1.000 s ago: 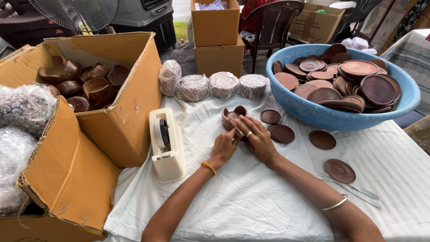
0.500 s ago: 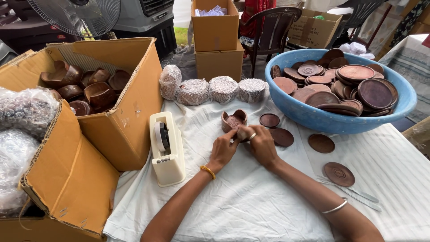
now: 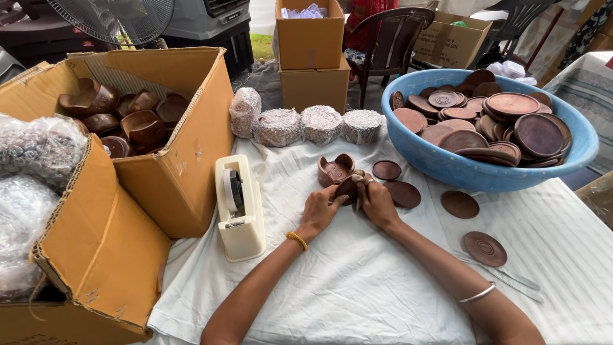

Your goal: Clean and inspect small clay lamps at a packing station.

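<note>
Both hands closed around a small brown clay piece (image 3: pixel 348 188) at table (image 3: pixel 357 287) centre, left hand (image 3: pixel 317 211) at 7 o'clock of it, right hand (image 3: pixel 377 203) at 4 o'clock. Likely stiff, light, brittle fired clay, matte, not slippery; best held by rim and underside, fingertips spread. Clay cup (image 3: pixel 336 170) just beyond at 11 o'clock, flat lids (image 3: pixel 386 170) at 2 o'clock, blue basin (image 3: pixel 447 167) farther out

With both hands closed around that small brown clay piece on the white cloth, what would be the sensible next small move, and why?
Probably set the small clay piece down beside the brown clay cup just behind it. The left hand and right hand both hold it low over the white cloth, and loose clay lids lie close by, so a short, low placement likely avoids knocking them.
</note>
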